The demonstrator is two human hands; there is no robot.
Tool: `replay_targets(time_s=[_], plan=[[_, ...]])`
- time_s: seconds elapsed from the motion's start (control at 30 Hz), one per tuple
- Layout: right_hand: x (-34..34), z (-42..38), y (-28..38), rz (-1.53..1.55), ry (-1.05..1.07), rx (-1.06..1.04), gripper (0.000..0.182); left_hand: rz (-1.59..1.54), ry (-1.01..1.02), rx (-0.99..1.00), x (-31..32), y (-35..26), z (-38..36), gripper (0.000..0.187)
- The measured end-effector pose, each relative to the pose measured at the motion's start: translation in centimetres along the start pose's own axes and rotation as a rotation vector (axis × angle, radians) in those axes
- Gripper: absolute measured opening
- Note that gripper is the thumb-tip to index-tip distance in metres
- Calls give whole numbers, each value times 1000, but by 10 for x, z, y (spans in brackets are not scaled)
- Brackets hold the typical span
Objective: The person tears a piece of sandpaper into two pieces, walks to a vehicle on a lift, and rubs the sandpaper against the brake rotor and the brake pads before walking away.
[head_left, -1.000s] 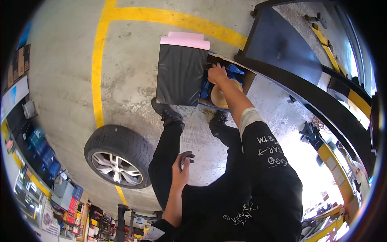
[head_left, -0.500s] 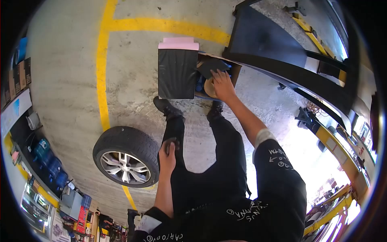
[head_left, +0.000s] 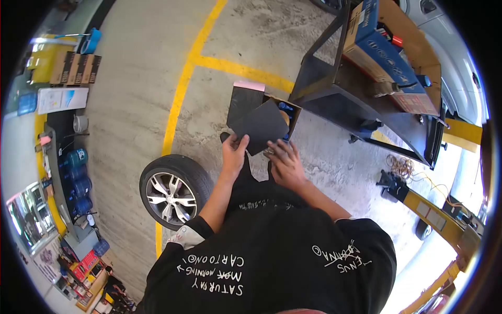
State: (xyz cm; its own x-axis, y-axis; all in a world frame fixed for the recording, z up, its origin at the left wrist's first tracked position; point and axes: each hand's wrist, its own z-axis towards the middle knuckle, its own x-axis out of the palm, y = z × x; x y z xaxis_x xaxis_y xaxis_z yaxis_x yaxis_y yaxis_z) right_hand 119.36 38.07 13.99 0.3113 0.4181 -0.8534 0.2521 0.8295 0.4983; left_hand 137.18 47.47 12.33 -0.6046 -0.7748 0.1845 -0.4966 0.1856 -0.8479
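A dark grey, matte sheet (head_left: 261, 124), which looks like sandpaper, is tilted in front of my body. My left hand (head_left: 234, 157) pinches its lower left corner, thumb on top. Close to the sheet's lower right edge is my right hand (head_left: 287, 165), its smudged fingers apart and bent. Behind the sheet stands an open cardboard box (head_left: 295, 116) on the floor, with a tan disc (head_left: 285, 118) and blue items inside, partly hidden. A black-covered flat surface (head_left: 240, 102) with a pink strip adjoins the box on the left.
A wheel with tyre (head_left: 177, 191) lies on the floor to my left. At the right is a black metal table (head_left: 334, 99) bearing a blue carton (head_left: 387, 57). Coiled cable (head_left: 401, 166) and a yellow lift arm (head_left: 431, 209) are farther right. Water bottles (head_left: 78, 180) line the left side.
The dark sheet has come out of the box and toward my body. My left hand has moved from beside my knee onto its corner; my right hand has drawn back from the box.
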Motion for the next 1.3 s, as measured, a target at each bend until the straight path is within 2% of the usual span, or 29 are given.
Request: replay_targets(time_s=[0.03,0.07,0.13,0.17,0.2,0.23,0.27,0.3,0.33,0.37,0.4,0.43,0.5,0.53,0.57,0.6,0.67,0.7,0.77,0.87,0.97,1.3], plan=[[-15,-2,0,11,-114,-10,53,10,27,79,-1,-4,-6,26],[-25,0,3,10,-126,-33,53,20,53,157,-1,-7,-13,26],[-43,9,16,307,-361,299,69,75,48,258,3,-15,-30,28],[-56,15,20,268,-354,284,85,123,91,263,8,-24,-41,31],[-61,17,21,269,-360,276,85,170,136,267,13,-28,-50,34],[-64,18,23,398,-320,279,85,171,137,275,13,-19,-56,34],[-67,18,24,526,-280,279,85,230,135,238,12,-7,-59,38],[-70,15,27,524,-291,270,85,288,134,202,11,3,-59,42],[-73,12,29,735,-249,281,82,288,134,213,21,-10,-67,42],[-75,9,30,946,-199,291,78,402,165,378,38,-34,-81,43],[-71,5,28,944,-196,286,78,514,191,540,48,-45,-90,46],[-67,3,27,1052,-214,333,73,503,131,506,51,-43,-90,58],[-67,-6,26,1218,-255,395,55,464,176,499,52,-43,-91,58],[-73,-10,27,1217,-253,398,55,427,228,493,54,-44,-92,58],[-78,-13,26,1319,-225,447,52,285,294,447,55,-41,-92,52],[-81,-16,25,1421,-196,498,48,284,297,444,58,-40,-93,52],[-82,-21,25,1442,-250,500,43,176,331,329,63,-42,-99,37],[-85,-23,24,1445,-240,521,41,181,335,324,66,-43,-101,37],[-90,-26,23,1453,-234,550,39,249,282,288,75,-49,-109,23],[-98,-29,19,1376,-293,525,36,275,257,319,83,-48,-114,21],[-102,-33,11,1287,-315,532,42,266,281,280,89,-47,-116,24],[-113,-39,1,1302,-317,453,44,215,330,242,104,-52,-121,22]])
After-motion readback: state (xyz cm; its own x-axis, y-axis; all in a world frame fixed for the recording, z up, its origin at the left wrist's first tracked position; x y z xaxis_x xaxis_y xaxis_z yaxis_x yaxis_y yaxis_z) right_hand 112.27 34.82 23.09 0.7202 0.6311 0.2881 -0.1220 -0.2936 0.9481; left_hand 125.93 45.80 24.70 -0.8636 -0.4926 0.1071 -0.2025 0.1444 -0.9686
